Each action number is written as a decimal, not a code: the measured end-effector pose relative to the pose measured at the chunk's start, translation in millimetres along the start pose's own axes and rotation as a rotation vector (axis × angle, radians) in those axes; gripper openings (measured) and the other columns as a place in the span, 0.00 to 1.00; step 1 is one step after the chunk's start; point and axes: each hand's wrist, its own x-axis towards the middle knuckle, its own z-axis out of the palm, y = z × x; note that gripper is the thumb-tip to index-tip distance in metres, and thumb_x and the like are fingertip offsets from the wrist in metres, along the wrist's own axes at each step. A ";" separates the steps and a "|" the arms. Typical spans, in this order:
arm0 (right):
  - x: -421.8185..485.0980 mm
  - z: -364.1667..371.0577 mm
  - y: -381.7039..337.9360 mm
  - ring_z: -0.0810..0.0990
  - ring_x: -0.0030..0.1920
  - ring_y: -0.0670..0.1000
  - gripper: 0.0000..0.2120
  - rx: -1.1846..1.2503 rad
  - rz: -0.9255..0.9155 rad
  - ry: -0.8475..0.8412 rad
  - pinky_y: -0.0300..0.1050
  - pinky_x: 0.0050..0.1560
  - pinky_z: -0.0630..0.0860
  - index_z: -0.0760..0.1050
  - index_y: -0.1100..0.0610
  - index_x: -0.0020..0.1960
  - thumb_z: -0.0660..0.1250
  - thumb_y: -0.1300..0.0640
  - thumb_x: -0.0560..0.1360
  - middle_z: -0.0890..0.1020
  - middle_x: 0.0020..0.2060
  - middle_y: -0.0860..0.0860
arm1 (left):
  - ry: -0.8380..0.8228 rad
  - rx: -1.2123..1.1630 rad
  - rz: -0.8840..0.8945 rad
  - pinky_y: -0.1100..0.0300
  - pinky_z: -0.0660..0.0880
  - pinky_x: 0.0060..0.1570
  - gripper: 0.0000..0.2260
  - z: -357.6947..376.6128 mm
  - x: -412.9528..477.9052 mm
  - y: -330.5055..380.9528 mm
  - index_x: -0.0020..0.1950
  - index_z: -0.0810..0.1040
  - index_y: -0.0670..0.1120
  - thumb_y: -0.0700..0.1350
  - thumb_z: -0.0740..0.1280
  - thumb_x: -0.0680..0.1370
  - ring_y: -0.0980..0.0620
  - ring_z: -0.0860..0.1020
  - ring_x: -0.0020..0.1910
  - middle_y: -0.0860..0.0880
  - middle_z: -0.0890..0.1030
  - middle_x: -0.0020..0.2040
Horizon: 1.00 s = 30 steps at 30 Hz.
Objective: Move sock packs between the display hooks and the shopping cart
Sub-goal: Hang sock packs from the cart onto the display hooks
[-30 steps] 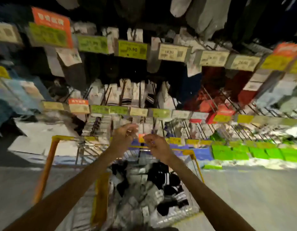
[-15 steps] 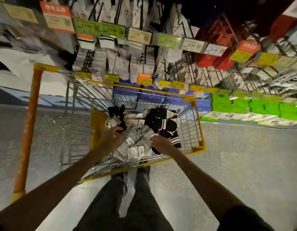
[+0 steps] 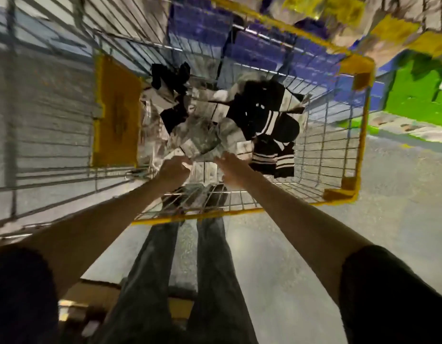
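Now: both arms down in the shopping cart (image 3: pixel 361 135), left hand (image 3: pixel 174 168) curled and right hand (image 3: pixel 231 167) spread over the heap of sock packs (image 3: pixel 210 140), hold indiscernible through blur; risk: slick wrappers slip, or two packs lift together.

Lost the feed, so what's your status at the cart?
Both hands down in cart: left hand, right hand on grey sock packs. Grip unclear, blurred. Nothing in the way.
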 end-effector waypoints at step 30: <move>10.7 -15.9 17.7 0.69 0.39 0.53 0.07 1.998 -0.145 -0.086 0.47 0.41 0.66 0.71 0.61 0.41 0.62 0.62 0.63 0.71 0.38 0.55 | -0.391 -0.812 0.002 0.52 0.71 0.60 0.19 -14.8 45.2 -10.5 0.62 0.76 0.62 0.59 0.72 0.73 0.49 0.75 0.66 0.55 0.81 0.61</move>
